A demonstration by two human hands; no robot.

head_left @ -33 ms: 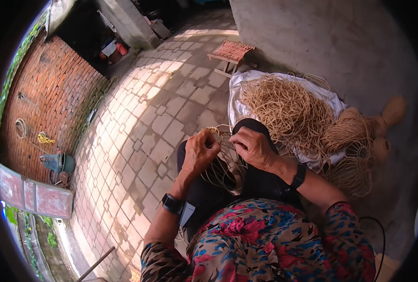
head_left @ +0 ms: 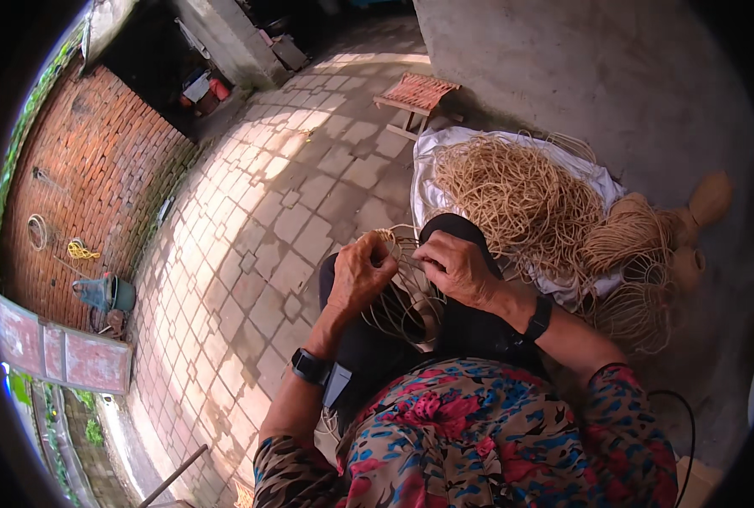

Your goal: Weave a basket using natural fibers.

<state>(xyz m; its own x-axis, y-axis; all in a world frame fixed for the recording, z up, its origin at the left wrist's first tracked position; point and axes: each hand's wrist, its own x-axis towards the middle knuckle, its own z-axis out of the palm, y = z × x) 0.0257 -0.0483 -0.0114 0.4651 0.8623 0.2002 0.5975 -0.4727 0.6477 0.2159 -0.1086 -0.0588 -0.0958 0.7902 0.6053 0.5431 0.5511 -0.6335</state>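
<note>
"Where was the piece being worked on?"

"In the lap, between the dark-clad knees: an open strand piece (head_left: pixel 391 326), all thin, pale, curving lengths. The left hand (head_left: pixel 362 273) had its fingers curled tight on the far left part of it, and the right hand (head_left: pixel 457 266) pinched at the far right, thumb against fingers. Which single strand each one had, I couldn't tell."

"How far along did it look?"

"Partway, I'd have said. The strands already stood together as a loose, curved shape, but wide gaps showed between them, and nothing filled the sides. The closing-up looked mostly undone. The bottom was hidden from me."

"Was there plenty of material left?"

"Plenty. A big tangled heap of tan cord (head_left: pixel 512 182) lay on a white sheet (head_left: pixel 424 186), far and to the right, with a neater cord bundle (head_left: pixel 623 239) just beside it. Nearer, on the right, sat another open frame (head_left: pixel 635 315), its strands bare too."

"Anything beyond?"

"A small stool (head_left: pixel 417 91) with a reddish woven top, on the far side of the heap, by the wall."
</note>
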